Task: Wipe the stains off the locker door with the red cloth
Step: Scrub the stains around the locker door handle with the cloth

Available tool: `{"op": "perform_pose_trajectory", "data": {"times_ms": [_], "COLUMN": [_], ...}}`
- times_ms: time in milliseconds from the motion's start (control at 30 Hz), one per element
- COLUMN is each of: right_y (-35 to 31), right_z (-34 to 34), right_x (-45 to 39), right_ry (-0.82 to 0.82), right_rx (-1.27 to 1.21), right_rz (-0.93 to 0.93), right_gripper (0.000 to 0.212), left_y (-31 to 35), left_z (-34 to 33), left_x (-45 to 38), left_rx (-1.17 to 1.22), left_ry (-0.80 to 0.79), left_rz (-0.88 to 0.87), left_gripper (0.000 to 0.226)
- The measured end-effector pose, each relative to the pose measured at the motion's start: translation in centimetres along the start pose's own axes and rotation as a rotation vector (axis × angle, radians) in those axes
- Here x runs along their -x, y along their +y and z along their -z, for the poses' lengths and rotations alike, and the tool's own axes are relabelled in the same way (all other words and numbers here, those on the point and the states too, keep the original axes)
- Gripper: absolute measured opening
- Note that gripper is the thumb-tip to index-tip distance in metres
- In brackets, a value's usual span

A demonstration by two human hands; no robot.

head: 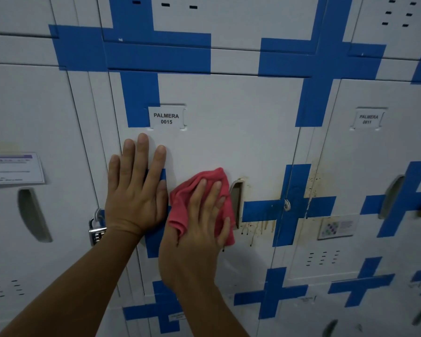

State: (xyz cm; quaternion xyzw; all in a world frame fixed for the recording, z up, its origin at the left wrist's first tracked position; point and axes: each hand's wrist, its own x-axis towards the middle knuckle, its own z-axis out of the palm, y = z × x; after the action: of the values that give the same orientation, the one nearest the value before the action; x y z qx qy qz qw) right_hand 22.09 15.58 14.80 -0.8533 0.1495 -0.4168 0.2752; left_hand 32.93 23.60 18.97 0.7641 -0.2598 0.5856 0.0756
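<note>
Red cloth (199, 190) lies bunched under my right hand (199, 229), whose fingers are spread flat over it and press it against the locker door (229, 132), just left of the recessed handle (236, 203). Part of the cloth sticks out above my fingertips and part folds down beside my thumb. My left hand (134, 190) rests just beside it, palm flat on the same door, fingers straight and slightly fanned, holding nothing; it covers part of a blue tape cross (156, 237) on the door's left half. Above my left fingertips sits a white name label (166, 117) reading PALMERA 0015, set against another strip of blue tape. Right of the handle, brownish stains (255, 227) run down in drips below a blue tape cross, and more brown spatter (316, 181) spreads over the door's right edge and the frame next to it. A small latch ring (287, 205) shows at that edge. Left of my wrist a silver padlock (96, 229) hangs at the door's left edge. The neighbouring locker on the left carries a paper notice (14, 167); the one on the right has a label (368, 119) reading PALMERA 0011 and a small sticker (337, 226) lower down.
</note>
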Motion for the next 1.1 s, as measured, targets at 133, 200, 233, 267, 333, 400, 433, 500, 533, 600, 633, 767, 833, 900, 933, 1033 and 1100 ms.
{"op": "perform_pose_trajectory", "data": {"times_ms": [133, 200, 233, 267, 333, 400, 433, 500, 533, 600, 633, 767, 833, 900, 933, 1033, 1100], "right_y": [-0.5, -1.6, -2.0, -2.2, -2.2, -1.9, -1.7, -1.2, -0.9, -0.4, 0.0, 1.4, 2.0, 2.9, 3.5, 5.7, 7.0], "right_z": [0.8, 2.2, 3.0, 3.6, 4.1, 3.7, 3.3, 1.9, 1.2, 0.4, 0.3, 2.2, 3.9, 5.4, 6.0, 7.4, 8.0], "right_x": [-1.0, -2.3, -2.9, -3.5, -4.2, -4.1, -3.6, -2.1, -1.3, 0.0, 0.3, -1.3, -2.6, -3.6, -3.9, -4.5, -4.7], "right_ry": [-0.039, -0.112, -0.122, -0.115, -0.087, -0.049, -0.031, -0.031, -0.042, -0.072, -0.086, -0.1, -0.097, -0.116, -0.132, -0.178, -0.184], "right_rx": [0.037, -0.031, -0.047, -0.043, -0.053, -0.054, -0.042, -0.024, -0.007, 0.041, 0.071, 0.144, 0.151, 0.178, 0.205, 0.312, 0.351], "right_rz": [-0.005, -0.036, -0.049, -0.055, -0.055, -0.036, -0.024, -0.011, 0.002, 0.055, 0.087, 0.217, 0.279, 0.339, 0.368, 0.412, 0.394], "right_gripper": [0.075, 0.079, 0.082, 0.084, 0.086, 0.082, 0.08, 0.076, 0.074, 0.069, 0.069, 0.074, 0.074, 0.074, 0.074, 0.072, 0.07], "left_y": [-0.1, -0.2, -0.2, -0.2, -0.2, -0.2, -0.1, -0.1, -0.1, -0.2, -0.1, -0.1, -0.1, 0.0, -0.1, -0.2, -0.2], "left_z": [0.0, 0.1, 0.1, 0.1, 0.0, -0.1, -0.1, -0.2, -0.2, -0.3, -0.4, -0.3, -0.2, -0.1, 0.0, 0.0, 0.1], "left_x": [0.0, 0.0, 0.0, 0.0, 0.0, 0.1, 0.1, 0.0, 0.0, 0.1, 0.1, 0.1, 0.1, 0.1, 0.2, 0.2, 0.1], "left_rx": [-0.002, -0.001, -0.002, -0.003, -0.005, 0.0, -0.001, -0.004, -0.004, -0.005, -0.003, 0.01, 0.019, 0.022, 0.018, 0.002, -0.004], "left_ry": [0.001, -0.007, -0.004, 0.0, 0.004, 0.008, 0.01, 0.017, 0.022, 0.03, 0.035, 0.043, 0.038, 0.031, 0.031, 0.029, 0.016], "left_rz": [0.0, 0.007, 0.005, 0.001, -0.005, -0.002, -0.001, -0.003, -0.006, -0.006, -0.006, -0.011, -0.011, -0.013, -0.015, -0.017, -0.017], "left_gripper": [0.066, 0.067, 0.066, 0.066, 0.066, 0.066, 0.066, 0.067, 0.067, 0.067, 0.066, 0.065, 0.066, 0.066, 0.066, 0.067, 0.067]}}
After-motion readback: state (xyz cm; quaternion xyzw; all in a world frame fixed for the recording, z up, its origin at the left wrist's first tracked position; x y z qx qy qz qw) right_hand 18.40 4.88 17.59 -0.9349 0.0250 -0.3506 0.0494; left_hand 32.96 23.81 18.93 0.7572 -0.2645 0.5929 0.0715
